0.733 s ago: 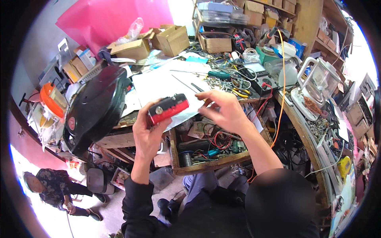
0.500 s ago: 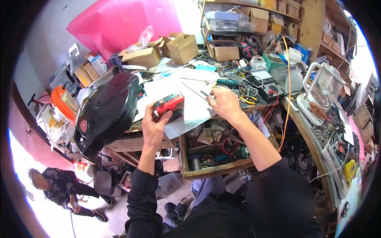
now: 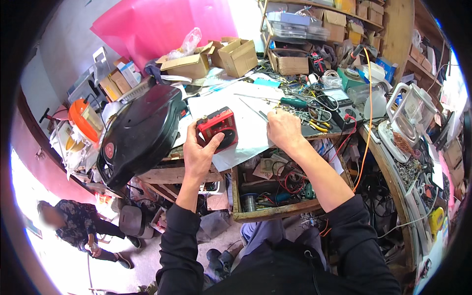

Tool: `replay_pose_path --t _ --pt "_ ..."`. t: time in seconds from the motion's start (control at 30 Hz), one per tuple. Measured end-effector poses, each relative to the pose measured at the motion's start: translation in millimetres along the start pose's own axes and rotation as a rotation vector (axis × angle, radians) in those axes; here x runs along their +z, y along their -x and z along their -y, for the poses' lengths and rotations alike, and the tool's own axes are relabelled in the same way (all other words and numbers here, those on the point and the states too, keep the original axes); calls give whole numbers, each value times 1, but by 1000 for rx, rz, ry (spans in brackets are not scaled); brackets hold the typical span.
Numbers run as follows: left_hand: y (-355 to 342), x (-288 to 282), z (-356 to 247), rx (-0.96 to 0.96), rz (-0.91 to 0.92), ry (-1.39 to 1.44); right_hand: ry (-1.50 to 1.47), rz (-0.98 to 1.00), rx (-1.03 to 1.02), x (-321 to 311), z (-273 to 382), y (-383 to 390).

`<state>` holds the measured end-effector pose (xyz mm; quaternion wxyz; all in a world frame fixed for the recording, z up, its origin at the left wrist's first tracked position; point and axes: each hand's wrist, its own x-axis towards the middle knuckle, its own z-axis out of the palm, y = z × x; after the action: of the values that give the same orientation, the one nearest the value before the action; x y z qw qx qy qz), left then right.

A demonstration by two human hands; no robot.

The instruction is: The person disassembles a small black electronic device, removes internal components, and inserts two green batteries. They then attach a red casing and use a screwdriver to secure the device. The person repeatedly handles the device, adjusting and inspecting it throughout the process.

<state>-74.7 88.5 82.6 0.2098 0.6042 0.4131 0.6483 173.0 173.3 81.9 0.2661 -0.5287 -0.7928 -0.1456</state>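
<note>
The grip of the left hand (image 3: 200, 153) is closed around a red radio (image 3: 218, 129), which is held tilted just above the bench (image 3: 196, 169), over a white sheet (image 3: 246, 118). The thumb is laid on the radio's dark round speaker face, and the fingers are wrapped behind its left end. The right hand (image 3: 283, 130) is rested on the sheet just right of the radio, its fingers curled at a thin metal tool (image 3: 260, 114); whether the tool is gripped cannot be told. A green-handled screwdriver (image 3: 293, 102) is seen beyond that hand. A black cooker (image 3: 140, 133) is stood left of the radio. An open drawer (image 3: 268, 189) of wires is seen below the hands.
</note>
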Motion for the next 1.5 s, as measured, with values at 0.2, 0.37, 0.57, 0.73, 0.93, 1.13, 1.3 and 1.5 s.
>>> replay_pose_path --t 0.2,0.37,0.57,0.73,0.93,1.13,1.3,1.5 --pt "-7 -5 -14 -98 -10 -120 -66 42 63 -6 -4 -9" --pt "-12 -16 -2 -29 29 -267 -40 156 75 0 -16 -36" --pt "-6 -6 -27 -45 73 -108 -8 221 42 -14 -7 -43" --pt "-7 -7 -23 -34 126 -125 -20 217 14 -18 -14 -47" --pt "10 1 -26 7 107 -116 -290 -37 96 -36 -10 -31" --pt "25 15 -30 150 118 -339 -1502 68 208 -39 -9 9" --pt "31 19 -27 188 89 -327 -1696 58 224 -58 8 25" --pt "32 23 -26 264 62 -421 -1655 15 -7 -62 33 43"
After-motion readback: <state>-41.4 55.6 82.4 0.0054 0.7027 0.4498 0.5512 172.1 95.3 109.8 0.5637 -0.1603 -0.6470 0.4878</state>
